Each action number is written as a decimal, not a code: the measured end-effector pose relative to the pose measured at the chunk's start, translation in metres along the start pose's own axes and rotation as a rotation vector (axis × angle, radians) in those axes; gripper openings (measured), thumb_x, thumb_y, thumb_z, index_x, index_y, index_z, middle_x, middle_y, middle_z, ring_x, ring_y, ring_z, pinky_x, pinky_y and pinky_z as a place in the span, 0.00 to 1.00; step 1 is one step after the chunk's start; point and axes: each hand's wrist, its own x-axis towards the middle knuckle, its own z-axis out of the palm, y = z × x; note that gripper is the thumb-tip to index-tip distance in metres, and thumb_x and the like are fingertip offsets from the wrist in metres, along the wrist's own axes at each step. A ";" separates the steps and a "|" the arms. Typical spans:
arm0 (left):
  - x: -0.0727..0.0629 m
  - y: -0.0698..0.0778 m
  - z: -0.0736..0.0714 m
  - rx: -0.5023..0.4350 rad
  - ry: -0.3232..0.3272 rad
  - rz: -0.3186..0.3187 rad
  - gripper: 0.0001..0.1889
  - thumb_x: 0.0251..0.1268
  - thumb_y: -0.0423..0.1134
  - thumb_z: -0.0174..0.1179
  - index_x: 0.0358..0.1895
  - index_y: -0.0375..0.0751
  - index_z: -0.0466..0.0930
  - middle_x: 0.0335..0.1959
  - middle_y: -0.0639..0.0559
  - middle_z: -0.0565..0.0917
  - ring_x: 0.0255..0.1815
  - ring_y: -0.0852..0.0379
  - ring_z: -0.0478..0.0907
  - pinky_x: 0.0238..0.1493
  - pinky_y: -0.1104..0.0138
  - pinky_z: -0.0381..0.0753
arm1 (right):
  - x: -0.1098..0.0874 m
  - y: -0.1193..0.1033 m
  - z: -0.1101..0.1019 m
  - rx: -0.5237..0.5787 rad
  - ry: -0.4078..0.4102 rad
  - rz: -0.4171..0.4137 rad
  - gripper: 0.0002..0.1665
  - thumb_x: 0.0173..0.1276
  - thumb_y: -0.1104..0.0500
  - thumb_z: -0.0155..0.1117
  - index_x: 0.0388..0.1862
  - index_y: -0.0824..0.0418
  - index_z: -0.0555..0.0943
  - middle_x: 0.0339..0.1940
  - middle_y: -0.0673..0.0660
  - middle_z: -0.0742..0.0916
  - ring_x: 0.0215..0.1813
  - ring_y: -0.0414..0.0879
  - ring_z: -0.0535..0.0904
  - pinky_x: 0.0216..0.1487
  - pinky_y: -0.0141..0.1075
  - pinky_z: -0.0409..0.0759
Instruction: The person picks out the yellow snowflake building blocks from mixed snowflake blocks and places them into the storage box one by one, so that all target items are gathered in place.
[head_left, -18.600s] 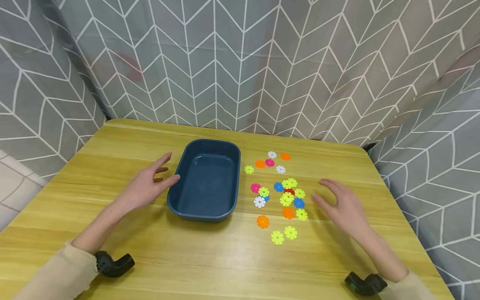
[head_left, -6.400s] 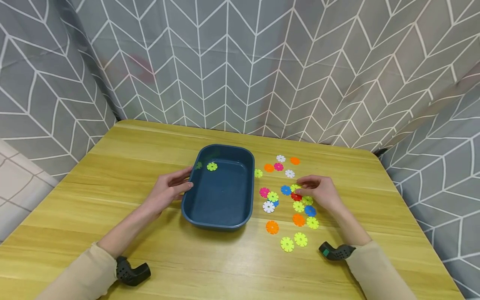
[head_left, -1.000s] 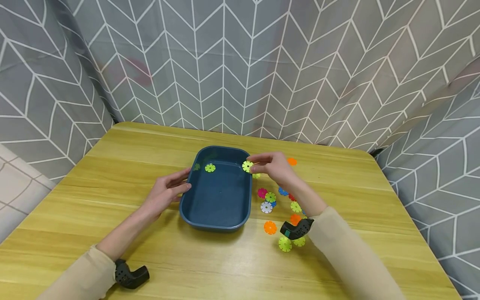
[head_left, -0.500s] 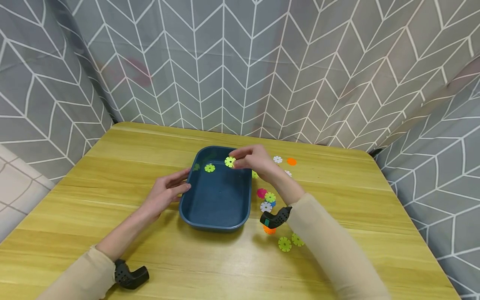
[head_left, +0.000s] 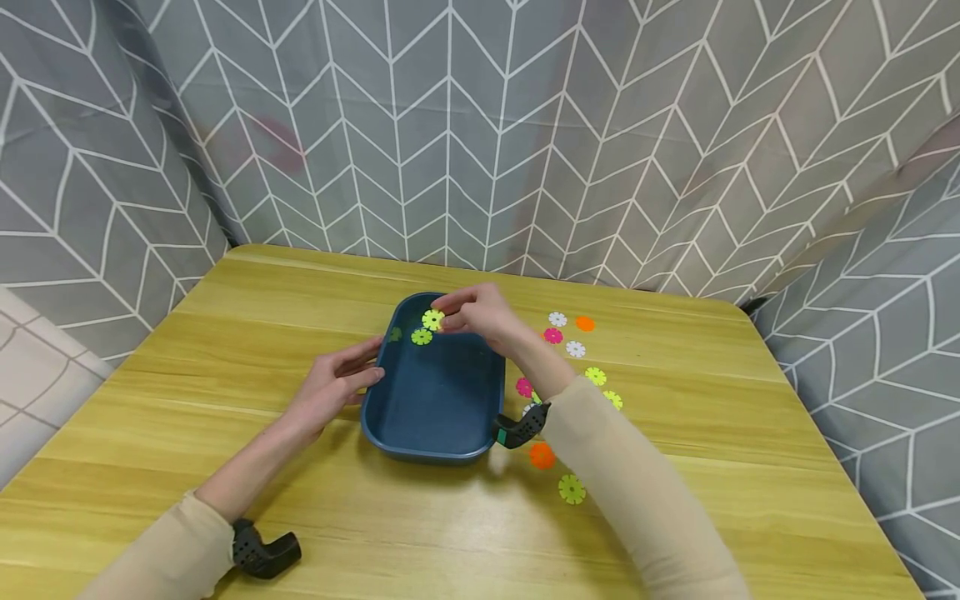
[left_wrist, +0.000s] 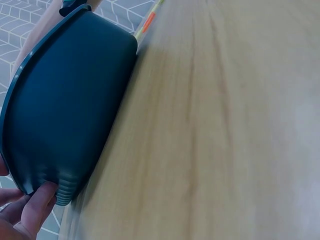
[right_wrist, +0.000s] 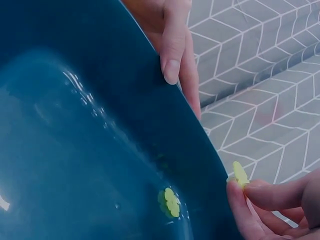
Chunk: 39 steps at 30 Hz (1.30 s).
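My left hand (head_left: 330, 387) grips the left rim of a dark blue plastic tub (head_left: 438, 408), its thumb over the edge and its fingers against the outer wall, as the left wrist view also shows. Over the tub's far left part, my right hand (head_left: 480, 315) pinches a yellow-green notched plastic disc (head_left: 432, 320) between thumb and fingers. Just below it, another yellow-green disc (head_left: 422, 337) lies on the tub floor near the far left corner. In the right wrist view the held disc (right_wrist: 240, 174) shows nearly edge-on, above the lying disc (right_wrist: 171, 202).
Several loose discs lie right of the tub on the wooden table (head_left: 712, 417), among them an orange disc (head_left: 542, 455), a white disc (head_left: 575, 349) and a yellow-green disc (head_left: 572, 489). My right sleeve (head_left: 615, 467) hides some. A patterned grey curtain (head_left: 480, 125) hangs behind.
Over the last second my right hand has carried the pinched disc leftward from the tub's right rim to its far left part. Earlier, the tub held no disc and both hands were apart from it.
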 end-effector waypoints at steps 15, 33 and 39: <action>0.001 0.001 0.001 -0.014 0.005 0.003 0.32 0.73 0.38 0.57 0.77 0.38 0.59 0.75 0.35 0.66 0.68 0.35 0.71 0.50 0.63 0.85 | 0.013 0.011 0.016 0.017 0.022 0.029 0.19 0.67 0.77 0.59 0.56 0.74 0.81 0.51 0.68 0.83 0.49 0.60 0.85 0.58 0.48 0.81; 0.002 -0.002 0.001 -0.022 0.011 0.008 0.32 0.73 0.39 0.58 0.77 0.38 0.60 0.74 0.35 0.66 0.69 0.36 0.71 0.53 0.58 0.84 | 0.022 0.032 0.018 -0.012 0.033 0.008 0.19 0.67 0.77 0.60 0.56 0.72 0.82 0.51 0.68 0.85 0.47 0.57 0.87 0.54 0.46 0.84; 0.001 -0.002 0.000 -0.025 0.005 0.013 0.32 0.73 0.38 0.57 0.77 0.38 0.60 0.74 0.36 0.66 0.69 0.36 0.71 0.52 0.59 0.85 | 0.022 0.033 0.019 0.008 -0.012 0.024 0.18 0.66 0.78 0.59 0.54 0.74 0.82 0.46 0.66 0.84 0.40 0.51 0.86 0.52 0.47 0.85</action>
